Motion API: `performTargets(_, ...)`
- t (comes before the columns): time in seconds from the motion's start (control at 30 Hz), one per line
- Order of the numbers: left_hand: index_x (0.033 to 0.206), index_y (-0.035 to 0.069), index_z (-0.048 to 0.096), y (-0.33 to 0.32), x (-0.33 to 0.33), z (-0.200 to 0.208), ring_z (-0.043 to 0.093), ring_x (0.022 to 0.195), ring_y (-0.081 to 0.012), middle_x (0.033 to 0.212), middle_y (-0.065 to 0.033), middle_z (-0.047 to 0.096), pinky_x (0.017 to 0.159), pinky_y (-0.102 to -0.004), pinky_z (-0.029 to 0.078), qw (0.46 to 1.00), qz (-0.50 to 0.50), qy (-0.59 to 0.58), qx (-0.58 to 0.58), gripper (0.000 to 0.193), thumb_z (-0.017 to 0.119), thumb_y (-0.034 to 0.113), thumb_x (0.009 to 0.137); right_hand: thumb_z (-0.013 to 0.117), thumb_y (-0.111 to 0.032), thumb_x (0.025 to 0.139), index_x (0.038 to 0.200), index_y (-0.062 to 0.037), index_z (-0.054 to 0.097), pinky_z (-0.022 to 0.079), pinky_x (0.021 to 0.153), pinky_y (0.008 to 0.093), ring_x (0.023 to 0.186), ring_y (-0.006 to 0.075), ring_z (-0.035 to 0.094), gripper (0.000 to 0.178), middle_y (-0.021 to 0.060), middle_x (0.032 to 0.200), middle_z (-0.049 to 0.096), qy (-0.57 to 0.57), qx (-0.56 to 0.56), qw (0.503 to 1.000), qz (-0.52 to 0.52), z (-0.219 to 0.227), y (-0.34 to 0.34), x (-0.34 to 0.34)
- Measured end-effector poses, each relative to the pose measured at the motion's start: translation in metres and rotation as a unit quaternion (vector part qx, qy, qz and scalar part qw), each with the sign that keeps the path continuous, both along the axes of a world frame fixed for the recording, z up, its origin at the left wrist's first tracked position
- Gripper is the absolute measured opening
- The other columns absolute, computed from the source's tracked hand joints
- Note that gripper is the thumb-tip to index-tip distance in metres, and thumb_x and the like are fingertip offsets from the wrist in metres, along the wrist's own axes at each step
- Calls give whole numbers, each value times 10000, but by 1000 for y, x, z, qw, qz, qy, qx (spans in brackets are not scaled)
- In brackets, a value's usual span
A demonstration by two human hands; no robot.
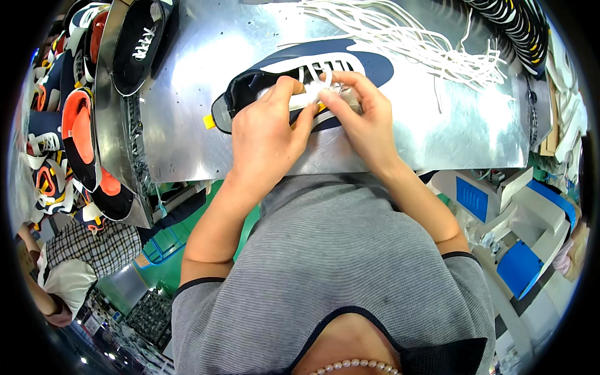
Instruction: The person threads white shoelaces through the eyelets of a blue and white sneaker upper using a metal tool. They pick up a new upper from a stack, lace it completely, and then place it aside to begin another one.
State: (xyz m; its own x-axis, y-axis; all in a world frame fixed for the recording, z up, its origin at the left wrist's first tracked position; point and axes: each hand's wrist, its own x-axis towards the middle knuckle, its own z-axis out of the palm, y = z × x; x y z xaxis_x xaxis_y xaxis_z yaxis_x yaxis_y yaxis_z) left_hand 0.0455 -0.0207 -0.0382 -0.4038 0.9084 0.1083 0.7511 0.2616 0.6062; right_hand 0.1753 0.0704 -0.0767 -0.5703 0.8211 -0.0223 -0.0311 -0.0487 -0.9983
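A navy sneaker [377,65] with white trim and a yellow heel tab lies on its side on the metal table in front of me, toe to the right. White lace runs through part of its eyelets. My left hand [267,134] is over the shoe's opening, its thumb and fingers closed near the tongue and lace. Across from it, my right hand [369,119] pinches the white shoelace [326,76] between thumb and forefinger by the eyelets. Exactly what the left fingertips grip is partly hidden.
A heap of loose white laces [406,31] spreads beyond the shoe. Dark curved shoe pieces [515,28] stand stacked at the far right. On the left, a black shoe [139,50] and several orange-lined shoes [80,125] crowd a conveyor. A person in checked cloth [94,240] is lower left.
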Motion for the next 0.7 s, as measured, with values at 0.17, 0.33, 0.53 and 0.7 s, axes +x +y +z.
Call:
performTargets(0.17,984,41,616,2,-2,-1,687,685,-281,839,-128,708,607,-344,512,1000,13,-8,-11,237,766,166,850,618,-148,978,1041,-10,533,500,657,309,701,206,671,174,126,796,685,-146,21,986,81,19,-3,29)
performTargets(0.33,968,29,624,3,-4,-5,689,682,-265,839,-129,707,606,-332,512,1000,3,-27,5,214,767,134,847,601,-142,978,984,-7,525,510,625,369,665,278,686,155,138,753,678,-188,42,975,109,20,0,30)
performTargets(0.53,958,34,641,-1,-4,-12,686,724,-271,828,-107,705,635,-336,516,981,-145,119,52,194,773,98,832,587,-157,957,943,-4,538,518,619,437,670,350,678,161,166,705,662,-212,152,961,96,5,6,2)
performTargets(0.7,1039,19,606,-13,-8,-19,689,799,-295,909,-127,693,696,-345,530,988,-98,63,101,259,761,47,833,594,-167,956,931,-20,575,501,620,392,637,290,644,150,137,676,626,-263,48,936,229,42,33,28)
